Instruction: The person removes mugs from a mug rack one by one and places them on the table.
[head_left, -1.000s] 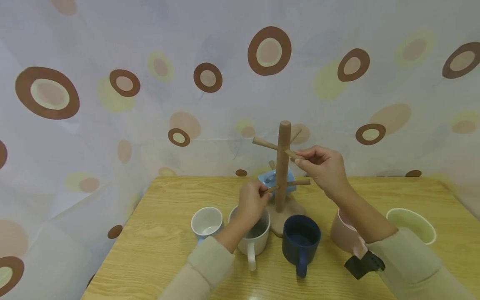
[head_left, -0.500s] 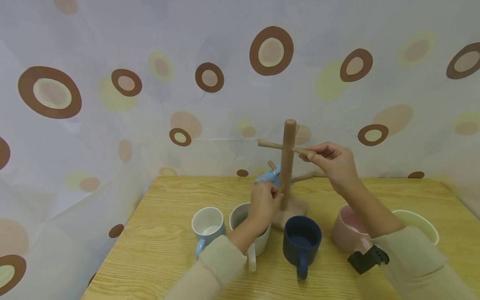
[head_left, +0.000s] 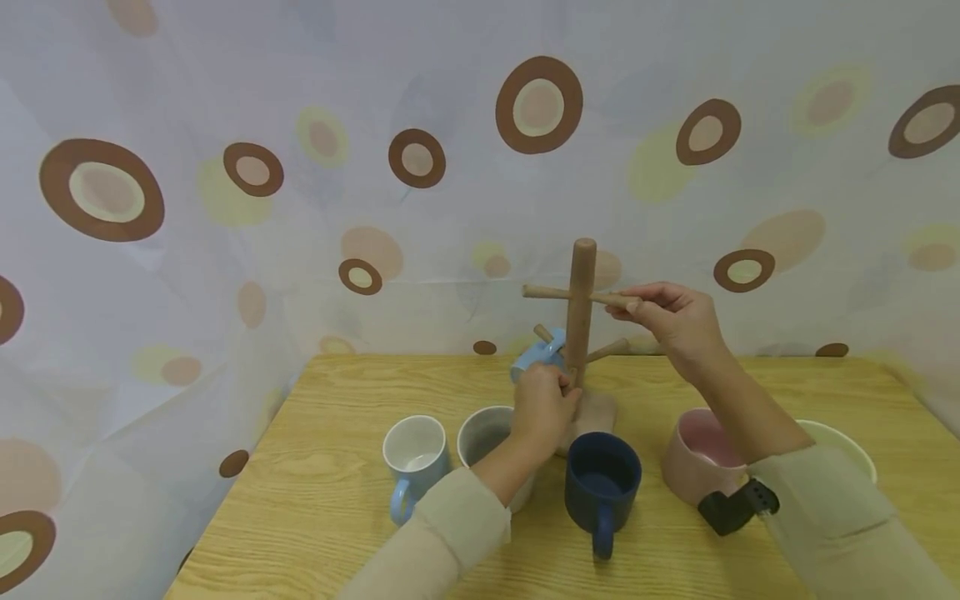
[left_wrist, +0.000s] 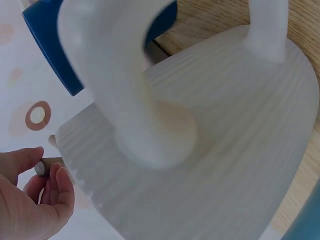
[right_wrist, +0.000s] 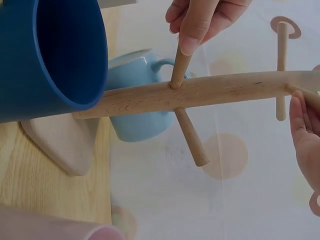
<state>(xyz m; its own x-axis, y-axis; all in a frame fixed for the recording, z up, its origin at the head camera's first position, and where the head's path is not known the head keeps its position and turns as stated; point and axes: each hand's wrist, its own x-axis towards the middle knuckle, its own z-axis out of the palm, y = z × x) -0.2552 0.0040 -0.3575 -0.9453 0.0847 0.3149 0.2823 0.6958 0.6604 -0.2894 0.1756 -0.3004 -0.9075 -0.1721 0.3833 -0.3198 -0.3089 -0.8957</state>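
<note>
A wooden mug tree (head_left: 582, 312) stands behind a row of mugs. My left hand (head_left: 542, 408) pinches the end of a low front peg (right_wrist: 179, 70). My right hand (head_left: 681, 329) holds an upper peg (head_left: 615, 299) between thumb and fingers, right of the post. On a low peg at the back hangs a light-blue mug (head_left: 534, 357), partly hidden behind my left hand. In the left wrist view a white ribbed mug (left_wrist: 225, 150) fills most of the picture, with my left hand (left_wrist: 35, 195) beyond it at lower left.
In front stand a blue-and-white mug (head_left: 415, 454), the white mug (head_left: 480, 437) under my left forearm, and a navy mug (head_left: 602, 483). A pink mug (head_left: 697, 467) and a pale green mug (head_left: 840, 442) are at the right, partly behind my right arm.
The mug tree has turned and shifted slightly right, its front pegs swinging rightward. Both hands have moved right with the pegs. More of the hanging light-blue mug now shows left of the post.
</note>
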